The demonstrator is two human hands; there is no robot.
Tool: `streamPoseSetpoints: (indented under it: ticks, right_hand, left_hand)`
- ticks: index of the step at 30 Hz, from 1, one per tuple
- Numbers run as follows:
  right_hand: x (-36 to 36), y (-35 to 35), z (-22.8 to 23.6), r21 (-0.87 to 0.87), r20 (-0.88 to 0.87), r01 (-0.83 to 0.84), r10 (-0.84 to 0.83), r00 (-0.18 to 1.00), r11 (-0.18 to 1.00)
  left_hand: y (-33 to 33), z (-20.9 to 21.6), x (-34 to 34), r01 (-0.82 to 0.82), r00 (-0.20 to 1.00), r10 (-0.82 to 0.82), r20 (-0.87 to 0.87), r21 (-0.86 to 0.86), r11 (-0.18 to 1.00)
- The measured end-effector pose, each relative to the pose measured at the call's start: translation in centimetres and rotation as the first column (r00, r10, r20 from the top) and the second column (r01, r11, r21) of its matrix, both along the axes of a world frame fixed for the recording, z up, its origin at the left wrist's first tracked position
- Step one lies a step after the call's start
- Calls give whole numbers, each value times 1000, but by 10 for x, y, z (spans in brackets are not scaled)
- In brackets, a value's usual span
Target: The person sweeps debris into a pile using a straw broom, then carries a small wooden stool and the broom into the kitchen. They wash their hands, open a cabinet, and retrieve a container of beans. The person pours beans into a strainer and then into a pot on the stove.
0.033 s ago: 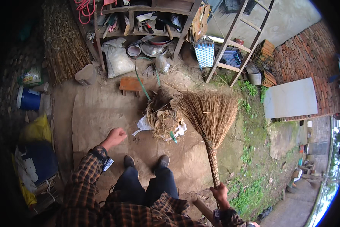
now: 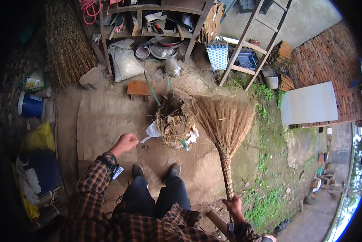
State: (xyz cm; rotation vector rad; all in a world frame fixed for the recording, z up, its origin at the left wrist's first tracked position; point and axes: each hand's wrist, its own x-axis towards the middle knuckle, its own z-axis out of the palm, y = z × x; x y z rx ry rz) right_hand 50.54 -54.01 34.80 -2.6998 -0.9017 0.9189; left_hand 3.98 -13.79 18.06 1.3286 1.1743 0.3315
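Observation:
My right hand (image 2: pixel 234 207) is closed round the bound handle of a straw broom (image 2: pixel 226 121). The broom's bristles fan out on the ground, their left edge against a heap of sweepings (image 2: pixel 177 125). Dry straw, leaves, white plastic scraps and a bit of green strip make up the heap. My left hand (image 2: pixel 125 143) hangs in the air to the left of the heap, fingers curled in, with nothing visible in it. A long green strap (image 2: pixel 148 80) loops up from behind the heap.
A small wooden stool (image 2: pixel 140 88) stands beyond the heap, before a shelf (image 2: pixel 148 36) of tools and basins. A wooden ladder (image 2: pixel 251 44) leans at the far right, near a white board (image 2: pixel 310 104). A blue bucket (image 2: pixel 31 105) and yellow bag (image 2: pixel 40 137) lie left.
My left hand has shifted slightly right and up. The broom's bristles have moved a little to the right, and my right hand still grips the handle.

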Motion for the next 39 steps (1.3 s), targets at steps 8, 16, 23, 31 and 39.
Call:
streamPoseSetpoints:
  ticks: [8,16,23,31,39]
  right_hand:
    - [-59,-23,45,-68,-111,211,-217,970,975]
    - [-63,-74,85,-33,-180,181,-184,966,983]
    - [-60,-115,84,-3,-308,270,-258,916,963]
    - [-55,-90,90,-107,-575,563,-513,637,819]
    - [-23,-87,81,-114,-600,489,-453,660,865]
  left_hand:
    - [25,81,183,92,982,-6,189,-449,889]
    - [43,74,295,-72,844,349,406,-560,825]
    - [92,39,286,-142,770,412,487,-499,855]
    - [55,74,312,209,951,-133,279,-264,942]
    - [-12,39,393,441,862,-348,368,-207,873]
